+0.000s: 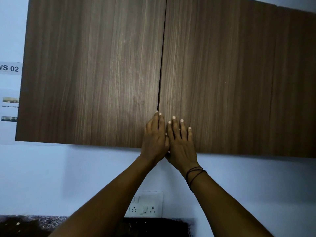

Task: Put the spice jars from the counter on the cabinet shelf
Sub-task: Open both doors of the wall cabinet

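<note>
A wall cabinet with two brown wood-grain doors fills the upper view; both the left door [89,72] and the right door [239,82] are shut. My left hand [154,137] lies flat on the left door's lower inner corner, fingertips at the seam between the doors. My right hand [181,142] lies flat on the right door's lower inner corner, fingers spread, touching the left hand. Neither hand holds anything. No spice jars are in view, and the shelf is hidden behind the doors.
Below the cabinet is a pale blue wall with a white switch and socket plate [147,205]. A dark speckled counter [34,224] runs along the bottom edge. Paper labels [10,68] hang on the wall at the left.
</note>
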{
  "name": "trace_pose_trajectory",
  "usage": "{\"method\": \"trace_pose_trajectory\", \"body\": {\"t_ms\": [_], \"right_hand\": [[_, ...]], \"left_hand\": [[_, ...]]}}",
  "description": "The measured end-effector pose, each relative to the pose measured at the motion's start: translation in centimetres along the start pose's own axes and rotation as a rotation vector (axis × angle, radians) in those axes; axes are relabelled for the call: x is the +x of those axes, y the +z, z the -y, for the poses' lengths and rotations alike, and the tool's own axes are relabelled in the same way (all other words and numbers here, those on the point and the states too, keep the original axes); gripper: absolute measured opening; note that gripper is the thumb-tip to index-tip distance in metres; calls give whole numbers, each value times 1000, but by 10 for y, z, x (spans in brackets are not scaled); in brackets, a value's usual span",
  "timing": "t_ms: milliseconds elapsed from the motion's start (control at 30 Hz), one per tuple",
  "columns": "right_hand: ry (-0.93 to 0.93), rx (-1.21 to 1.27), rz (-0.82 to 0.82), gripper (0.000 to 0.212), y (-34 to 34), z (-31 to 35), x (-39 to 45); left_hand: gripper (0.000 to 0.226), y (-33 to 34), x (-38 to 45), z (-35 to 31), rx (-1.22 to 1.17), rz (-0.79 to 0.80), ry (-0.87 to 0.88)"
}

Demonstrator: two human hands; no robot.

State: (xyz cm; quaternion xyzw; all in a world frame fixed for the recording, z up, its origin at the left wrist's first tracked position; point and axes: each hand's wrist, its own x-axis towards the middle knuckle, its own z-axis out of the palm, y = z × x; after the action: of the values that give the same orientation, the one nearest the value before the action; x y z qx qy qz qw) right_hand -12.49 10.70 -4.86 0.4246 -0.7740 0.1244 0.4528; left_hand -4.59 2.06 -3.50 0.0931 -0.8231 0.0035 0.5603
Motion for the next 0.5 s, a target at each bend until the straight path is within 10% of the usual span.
{"method": "trace_pose_trajectory", "body": {"t_ms": [500], "right_hand": [[-191,-120,-126,112,-34,-26,-22]], "left_hand": [[72,-31,25,-19,-870,57,-117]]}}
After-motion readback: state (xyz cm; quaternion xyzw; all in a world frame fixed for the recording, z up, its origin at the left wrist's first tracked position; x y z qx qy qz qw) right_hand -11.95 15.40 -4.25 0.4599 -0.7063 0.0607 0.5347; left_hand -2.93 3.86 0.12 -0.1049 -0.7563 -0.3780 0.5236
